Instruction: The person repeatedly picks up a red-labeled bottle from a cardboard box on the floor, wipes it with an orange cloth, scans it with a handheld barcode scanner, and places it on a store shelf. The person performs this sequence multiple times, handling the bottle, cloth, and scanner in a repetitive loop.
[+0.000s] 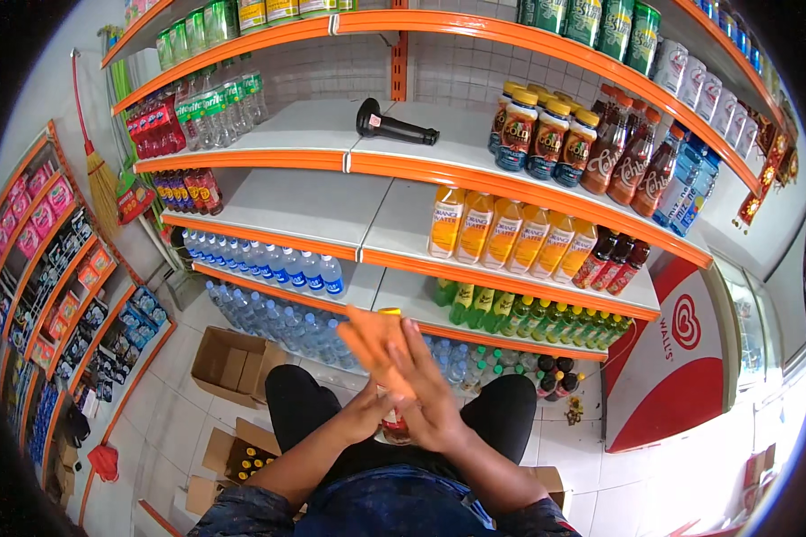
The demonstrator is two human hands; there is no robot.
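My left hand point(366, 416) closes around a bottle point(395, 429) with a red label, upright in front of my lap. A yellow cap point(389, 311) shows just above the cloth, partly hidden. My right hand point(430, 396) holds an orange cloth point(379, 346) against the bottle's upper part, fingers extended. The cloth and hands hide most of the bottle. Beyond them stand shelves with orange edges point(510, 268), holding orange water bottles point(507, 235), green-tinted bottles point(490, 309) and clear water bottles with blue labels point(295, 268).
An open cardboard box point(208, 382) stands on the floor at left; another box holds yellow-capped bottles point(252, 463). A black handheld scanner point(396, 127) lies on an upper shelf. A red and white freezer point(672, 376) stands at right, a side rack point(101, 295) at left.
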